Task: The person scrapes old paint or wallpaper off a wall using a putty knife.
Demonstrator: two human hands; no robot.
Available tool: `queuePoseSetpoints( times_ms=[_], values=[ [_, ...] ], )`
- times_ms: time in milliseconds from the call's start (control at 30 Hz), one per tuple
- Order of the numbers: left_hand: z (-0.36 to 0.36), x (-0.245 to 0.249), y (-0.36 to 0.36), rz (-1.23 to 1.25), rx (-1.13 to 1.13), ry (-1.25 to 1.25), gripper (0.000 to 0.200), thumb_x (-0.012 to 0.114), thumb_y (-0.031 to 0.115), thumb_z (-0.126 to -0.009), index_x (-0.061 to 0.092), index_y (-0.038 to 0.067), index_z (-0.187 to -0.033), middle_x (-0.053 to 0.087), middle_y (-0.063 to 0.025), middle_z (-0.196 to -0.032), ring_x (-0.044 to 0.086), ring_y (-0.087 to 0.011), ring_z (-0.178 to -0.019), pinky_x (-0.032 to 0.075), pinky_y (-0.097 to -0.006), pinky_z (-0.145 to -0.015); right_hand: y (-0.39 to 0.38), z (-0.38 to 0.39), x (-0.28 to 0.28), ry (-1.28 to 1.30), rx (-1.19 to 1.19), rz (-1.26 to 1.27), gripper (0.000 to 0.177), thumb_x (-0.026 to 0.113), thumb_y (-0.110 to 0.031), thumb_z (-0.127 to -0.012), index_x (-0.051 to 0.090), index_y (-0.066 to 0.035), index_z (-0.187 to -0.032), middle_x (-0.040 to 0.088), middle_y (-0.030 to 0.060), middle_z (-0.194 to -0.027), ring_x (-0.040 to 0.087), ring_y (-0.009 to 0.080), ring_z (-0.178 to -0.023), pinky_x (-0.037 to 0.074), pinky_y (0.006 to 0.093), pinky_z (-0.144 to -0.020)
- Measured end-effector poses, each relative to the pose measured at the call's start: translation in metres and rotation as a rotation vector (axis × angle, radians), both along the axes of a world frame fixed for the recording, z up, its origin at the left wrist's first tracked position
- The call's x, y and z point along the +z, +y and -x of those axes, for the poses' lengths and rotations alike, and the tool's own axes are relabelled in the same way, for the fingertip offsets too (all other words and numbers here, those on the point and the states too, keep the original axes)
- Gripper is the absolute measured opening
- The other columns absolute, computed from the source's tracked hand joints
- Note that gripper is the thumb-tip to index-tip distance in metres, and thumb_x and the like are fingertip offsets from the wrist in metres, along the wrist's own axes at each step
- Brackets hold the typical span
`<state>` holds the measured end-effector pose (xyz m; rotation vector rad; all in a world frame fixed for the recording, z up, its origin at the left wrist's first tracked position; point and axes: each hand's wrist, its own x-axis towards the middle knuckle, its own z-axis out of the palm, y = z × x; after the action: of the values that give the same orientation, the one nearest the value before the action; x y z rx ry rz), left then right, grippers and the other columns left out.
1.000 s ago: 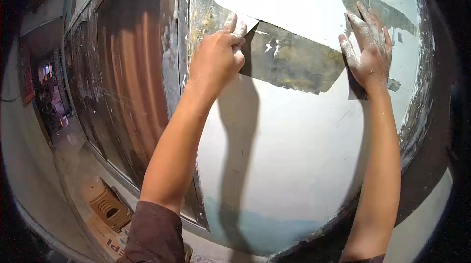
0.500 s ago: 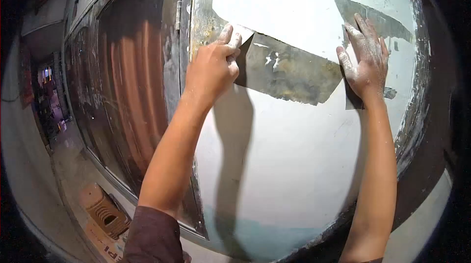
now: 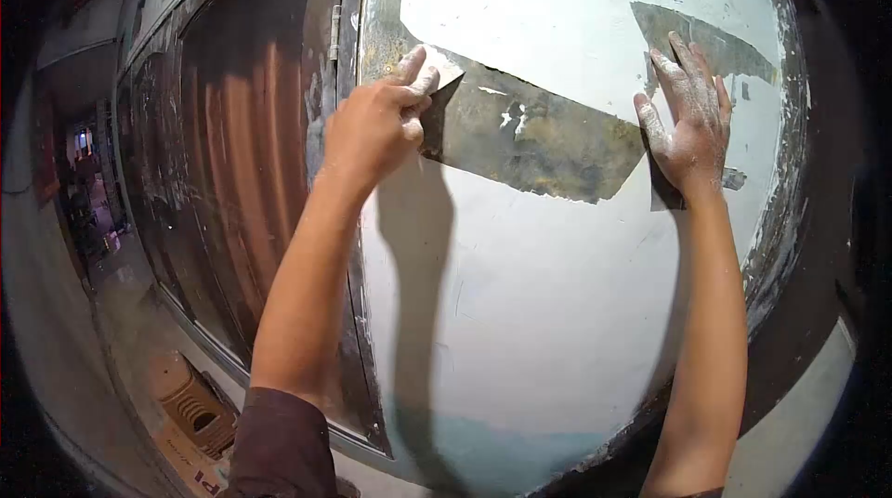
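Observation:
My left hand (image 3: 376, 122) is closed on a pale flat piece (image 3: 446, 69), whose pointed corner juts out to the right of the fingers. It is at the left end of a bare, dark, stained patch (image 3: 548, 140) in the white-painted wall (image 3: 520, 294). White dust coats my fingertips. At the right, my right hand (image 3: 686, 122) lies against the wall with its fingers spread, beside the right end of that patch. Another grey bare patch (image 3: 743, 50) shows above and behind it.
A wooden door (image 3: 246, 154) with a metal hinge (image 3: 334, 32) stands left of the wall. A brown plastic stool (image 3: 190, 396) and a printed cardboard piece (image 3: 177, 452) are on the floor at the lower left. Rough, flaked edging (image 3: 790, 126) runs down the right side.
My left hand has moved left along the bare patch with the pale piece, uncovering more of the patch. My right hand has stayed almost in the same place.

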<state>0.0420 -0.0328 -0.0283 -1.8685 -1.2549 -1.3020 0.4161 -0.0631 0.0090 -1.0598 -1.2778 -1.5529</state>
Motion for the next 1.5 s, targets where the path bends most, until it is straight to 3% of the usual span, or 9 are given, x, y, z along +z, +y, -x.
queuePoseSetpoints(
  times_ms=[367,500,667,800,867,967,1067,1300,1500],
  values=[
    [0.026,0.016,-0.001,-0.008,-0.134,0.026,0.067,0.053,-0.007,-0.077,0.068,0.02,-0.136,0.049,0.006,-0.156,0.065,-0.0251,-0.125,0.052,-0.0348,-0.105,0.0,0.0,0.001,-0.025,0.046,-0.021,0.05,0.067,-0.042,-0.094,0.058,-0.031,-0.142,0.046,-0.0021,-0.16,0.036,0.0221,-0.152,0.021,0.0508,-0.126],
    [0.025,0.017,0.008,0.123,-0.116,-0.014,0.066,0.053,-0.008,-0.076,0.068,0.016,-0.135,0.049,0.0039,-0.156,0.066,-0.026,-0.125,0.052,-0.0331,-0.104,0.002,-0.001,0.001,-0.017,0.041,-0.028,0.05,0.068,-0.043,-0.094,0.059,-0.031,-0.141,0.046,-0.0025,-0.16,0.037,0.0226,-0.151,0.022,0.051,-0.126],
    [0.028,0.01,0.002,-0.081,-0.149,0.024,0.067,0.052,-0.004,-0.076,0.064,0.017,-0.139,0.051,0.0026,-0.155,0.068,-0.0288,-0.12,0.053,-0.0334,-0.101,0.004,-0.004,0.002,-0.029,0.055,-0.03,0.05,0.066,-0.044,-0.095,0.058,-0.031,-0.143,0.045,-0.0024,-0.16,0.036,0.0222,-0.152,0.022,0.0512,-0.126],
    [0.033,0.004,0.017,0.022,-0.075,-0.02,0.067,0.053,-0.003,-0.077,0.065,0.02,-0.139,0.051,0.0024,-0.155,0.067,-0.0286,-0.121,0.052,-0.0348,-0.103,0.004,-0.003,0.001,-0.044,0.01,-0.046,0.05,0.066,-0.043,-0.095,0.058,-0.03,-0.143,0.046,-0.0011,-0.16,0.037,0.0228,-0.151,0.023,0.0514,-0.125],
    [0.036,0.0,0.016,-0.175,-0.138,-0.005,0.065,0.053,-0.002,-0.079,0.065,0.02,-0.139,0.052,0.0021,-0.154,0.069,-0.0296,-0.118,0.052,-0.0339,-0.101,0.003,-0.004,0.002,-0.043,0.061,-0.031,0.05,0.066,-0.043,-0.095,0.058,-0.03,-0.143,0.045,-0.0007,-0.16,0.037,0.024,-0.151,0.024,0.0516,-0.125],
    [0.04,0.008,0.021,-0.198,-0.166,-0.018,0.065,0.053,-0.003,-0.079,0.066,0.021,-0.138,0.053,0.0018,-0.153,0.068,-0.0296,-0.12,0.052,-0.0334,-0.102,0.002,-0.004,0.001,-0.036,0.023,-0.036,0.05,0.066,-0.043,-0.095,0.059,-0.03,-0.143,0.046,-0.0006,-0.16,0.036,0.0249,-0.151,0.023,0.0516,-0.125],
    [0.046,0.02,0.024,-0.197,-0.192,-0.063,0.064,0.051,-0.002,-0.078,0.066,0.016,-0.138,0.053,-0.0025,-0.154,0.065,-0.0302,-0.125,0.05,-0.0341,-0.105,-0.001,0.0,0.0,-0.043,0.047,-0.02,0.051,0.067,-0.038,-0.095,0.059,-0.022,-0.143,0.045,0.0008,-0.161,0.036,0.0284,-0.152,0.021,0.0532,-0.125],
    [0.036,0.003,0.039,-0.244,-0.243,-0.26,0.057,0.05,-0.002,-0.081,0.066,0.006,-0.136,0.049,-0.0133,-0.156,0.061,-0.0333,-0.13,0.048,-0.0347,-0.107,0.0,-0.001,0.001,-0.045,0.05,-0.02,0.051,0.067,-0.035,-0.095,0.059,-0.021,-0.143,0.045,0.0014,-0.162,0.036,0.0294,-0.152,0.019,0.0528,-0.126],
    [0.025,0.016,0.033,-0.209,-0.148,-0.306,0.042,0.054,0.003,-0.081,0.072,-0.002,-0.119,0.054,-0.022,-0.146,0.067,-0.0426,-0.114,0.05,-0.041,-0.104,0.0,-0.001,0.001,-0.04,0.035,-0.016,0.051,0.066,-0.033,-0.093,0.06,-0.02,-0.142,0.048,0.0029,-0.16,0.037,0.0293,-0.152,0.021,0.0518,-0.125]
  ],
)
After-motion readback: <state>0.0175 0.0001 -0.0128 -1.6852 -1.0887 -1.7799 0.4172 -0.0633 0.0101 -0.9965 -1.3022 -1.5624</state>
